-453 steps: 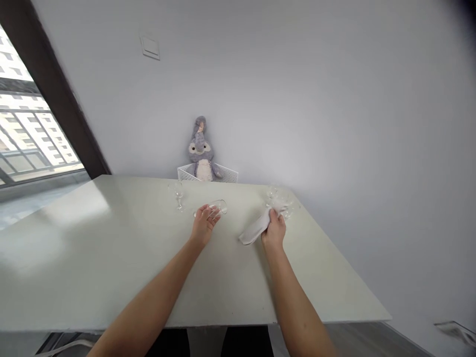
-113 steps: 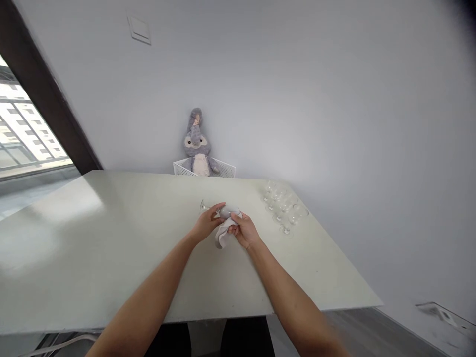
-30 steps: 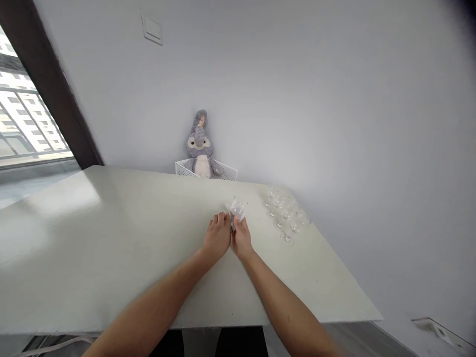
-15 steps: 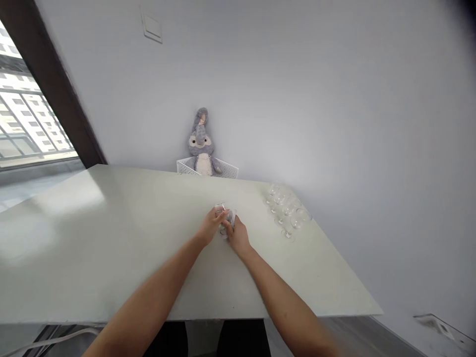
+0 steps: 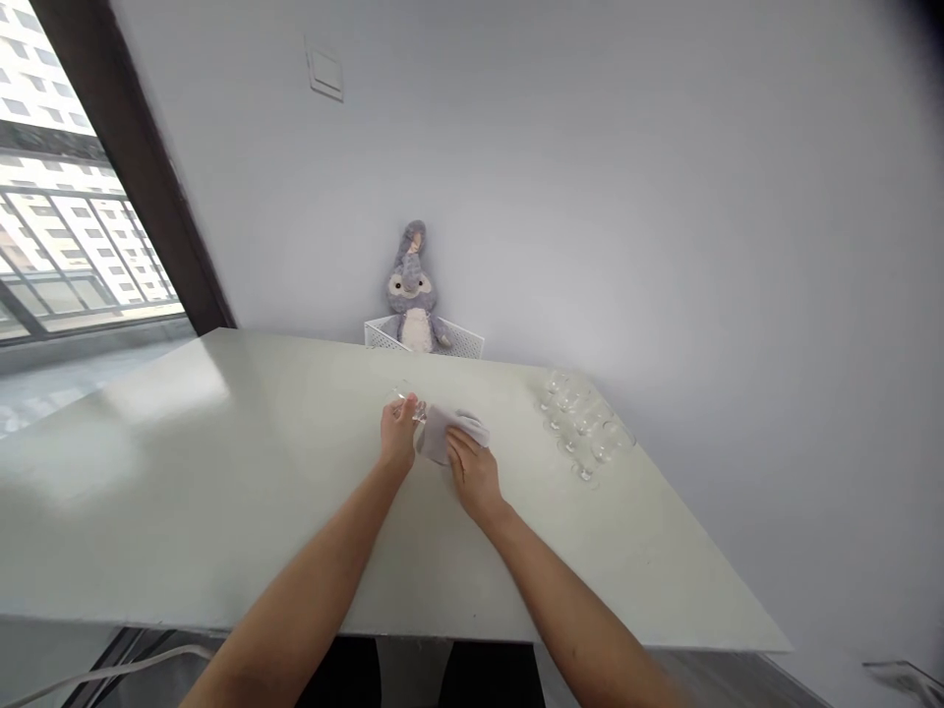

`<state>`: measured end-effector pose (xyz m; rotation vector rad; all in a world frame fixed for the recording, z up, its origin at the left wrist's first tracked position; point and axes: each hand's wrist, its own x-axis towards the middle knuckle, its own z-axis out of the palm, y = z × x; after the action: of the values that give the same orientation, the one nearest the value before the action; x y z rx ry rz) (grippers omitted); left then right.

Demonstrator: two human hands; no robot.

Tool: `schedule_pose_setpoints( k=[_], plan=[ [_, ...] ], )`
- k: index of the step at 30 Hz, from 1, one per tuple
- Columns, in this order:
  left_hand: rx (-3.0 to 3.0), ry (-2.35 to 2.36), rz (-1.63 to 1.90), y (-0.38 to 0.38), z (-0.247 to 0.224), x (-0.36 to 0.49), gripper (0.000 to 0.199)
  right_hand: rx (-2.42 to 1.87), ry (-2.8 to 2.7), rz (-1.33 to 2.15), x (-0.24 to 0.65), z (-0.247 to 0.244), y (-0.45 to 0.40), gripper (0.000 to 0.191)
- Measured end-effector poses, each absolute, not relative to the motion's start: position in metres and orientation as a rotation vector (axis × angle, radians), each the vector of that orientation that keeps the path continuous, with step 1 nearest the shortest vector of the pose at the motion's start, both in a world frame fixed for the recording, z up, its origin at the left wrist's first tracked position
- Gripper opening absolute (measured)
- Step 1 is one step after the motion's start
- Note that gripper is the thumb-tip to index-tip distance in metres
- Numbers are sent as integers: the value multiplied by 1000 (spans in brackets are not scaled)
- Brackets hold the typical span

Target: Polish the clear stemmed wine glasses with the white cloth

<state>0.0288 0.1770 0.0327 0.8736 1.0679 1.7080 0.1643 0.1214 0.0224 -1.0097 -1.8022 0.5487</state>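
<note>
My left hand (image 5: 398, 435) is closed around a small clear glass (image 5: 402, 391) above the middle of the table; the fingers cover part of it. To its right, my right hand (image 5: 476, 475) grips a pale grey-white cloth (image 5: 434, 433), which hangs loosely and spreads toward the left hand. The cloth's near edge comes close to the glass, and I cannot tell whether they touch. Farther right, several clear glasses (image 5: 582, 418) are grouped near the wall side of the table; their transparent outlines overlap.
The white table (image 5: 221, 511) meets a pale wall at the back and right. Behind its far edge, a grey plush toy (image 5: 415, 295) sits in a white perforated basket (image 5: 463, 341). A white cable (image 5: 140, 663) runs below the front left.
The hands have moved apart. My left hand has gone left with the glass, and the cloth, bunched at the glass before, now spreads open from my right hand. The camera view has shifted slightly.
</note>
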Motion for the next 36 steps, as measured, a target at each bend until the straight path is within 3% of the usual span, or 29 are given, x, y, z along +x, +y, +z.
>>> schedule_pose_setpoints(
  k=[6,12,17,22,27,29,34,36],
  plan=[
    [1142,816,1587,158,47,47,46,-1320,-1734,603,179,26,134,28],
    [1325,689,1568,151,50,53,45,-1070,-1233,1280,180,23,141,29],
    [1758,744,1647,137,50,61,57,-890,-880,1659,177,27,139,26],
    [2176,834,1632,128,48,61,69,-983,-914,1592,174,31,133,26],
    [2241,893,1849,140,46,47,69,-1030,-1369,1640,173,35,121,47],
    [2232,971,1906,145,46,39,69,-1059,-1690,1553,174,38,116,47],
    [2143,1050,1922,150,40,34,73,-1344,-1826,503,178,43,112,33],
    [2180,1030,1863,148,34,41,76,-1360,-1806,323,180,40,116,35]
  ],
)
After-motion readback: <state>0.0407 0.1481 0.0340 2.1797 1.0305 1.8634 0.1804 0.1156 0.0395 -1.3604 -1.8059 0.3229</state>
